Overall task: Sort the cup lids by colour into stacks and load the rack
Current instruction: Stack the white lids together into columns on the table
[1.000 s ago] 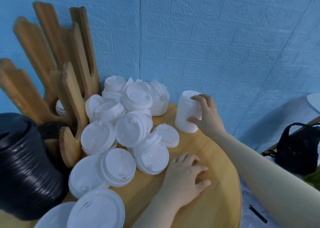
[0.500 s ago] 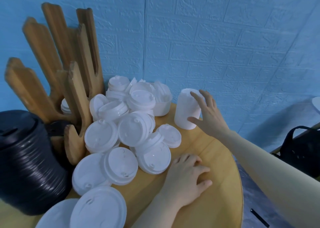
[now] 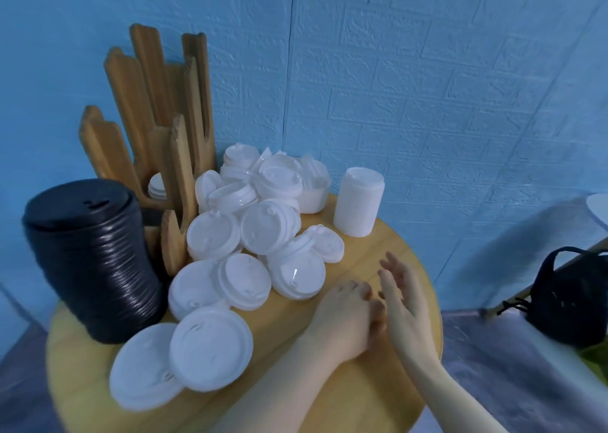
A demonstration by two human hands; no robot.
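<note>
Right now neither hand grips anything. The left hand (image 3: 348, 317) lies palm down on the round table (image 3: 345, 396), its fingers loosely bent against the wood and holding nothing. The right hand (image 3: 403, 297) sits just beside it on its right, turned edge-on with the fingers straight and slightly spread, empty; whether its edge touches the wood is hard to tell, as it is a little blurred. The two hands are close together, seemingly touching at the left's fingertips.

Up and away from the right hand's fingertips, apart from them, a white stack (image 3: 359, 202) of lids stands upright near the table's far edge. Ahead and to the left of the left hand lies the loose white pile (image 3: 263, 222), lids overlapping and tilted every way; its nearest lid (image 3: 297, 276) lies just beyond the left knuckles. Nearer the camera, left of the left forearm, two big white lids (image 3: 210, 347) overlap flat on the wood.

Further left still, a tall black stack (image 3: 92, 261) of lids stands upright at the table's left edge. Behind it and the pile rises the wooden rack (image 3: 177, 169), its slats leaning back toward the blue wall (image 3: 427, 87); a few white lids (image 3: 157, 186) show in one slot. Off the table, right of the right arm, a black bag (image 3: 572, 301) sits lower down.
</note>
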